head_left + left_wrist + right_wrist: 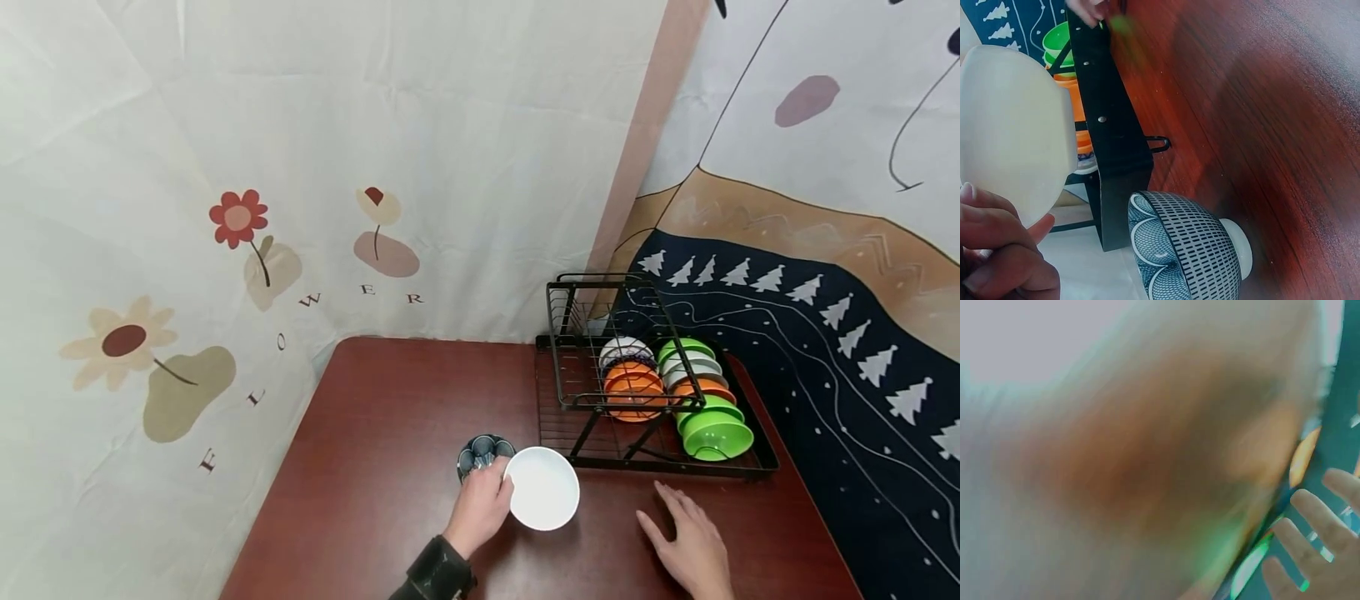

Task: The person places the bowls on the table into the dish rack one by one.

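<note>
My left hand pinches the rim of a white bowl, holding it above the table. In the left wrist view the same bowl is at the left, with curled fingers at its edge. Just beyond that hand, a bowl with a dark blue pattern stands upright on the table, partly hidden by the hand in the head view. My right hand is over the table in front of the rack, its fingers spread and holding nothing. The right wrist view is mostly blurred, though straight fingers show at its right.
A black two-level dish rack stands at the back right of the brown table. In it are two rows of bowls, with orange bowls, green bowls and white ones. Printed cloths hang behind and to the right.
</note>
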Available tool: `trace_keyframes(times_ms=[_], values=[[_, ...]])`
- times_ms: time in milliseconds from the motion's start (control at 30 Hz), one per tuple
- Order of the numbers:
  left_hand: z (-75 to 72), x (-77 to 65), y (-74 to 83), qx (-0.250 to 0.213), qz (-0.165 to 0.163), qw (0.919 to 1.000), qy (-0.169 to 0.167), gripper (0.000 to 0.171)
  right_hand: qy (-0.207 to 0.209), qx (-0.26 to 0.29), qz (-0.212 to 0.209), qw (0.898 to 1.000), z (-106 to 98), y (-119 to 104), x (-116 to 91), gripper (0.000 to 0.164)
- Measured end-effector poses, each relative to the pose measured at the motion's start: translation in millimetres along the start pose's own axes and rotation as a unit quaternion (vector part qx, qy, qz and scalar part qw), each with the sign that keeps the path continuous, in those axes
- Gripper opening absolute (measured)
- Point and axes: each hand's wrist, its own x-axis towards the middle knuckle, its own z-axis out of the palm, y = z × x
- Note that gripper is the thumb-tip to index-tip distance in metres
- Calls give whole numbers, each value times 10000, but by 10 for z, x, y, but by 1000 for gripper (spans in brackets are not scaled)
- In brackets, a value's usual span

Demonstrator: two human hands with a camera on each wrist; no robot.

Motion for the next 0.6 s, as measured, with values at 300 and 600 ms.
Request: trace_keyframes(times_ms=[300, 600], values=[[-191, 35, 324, -281, -344, 9977, -505, 22, -340, 4546, -593, 8881, 145, -959, -141, 48], [-224, 22, 486, -47, -620, 9951, -766, 19, -708, 4502, 72, 8901, 574, -1161, 50, 73]])
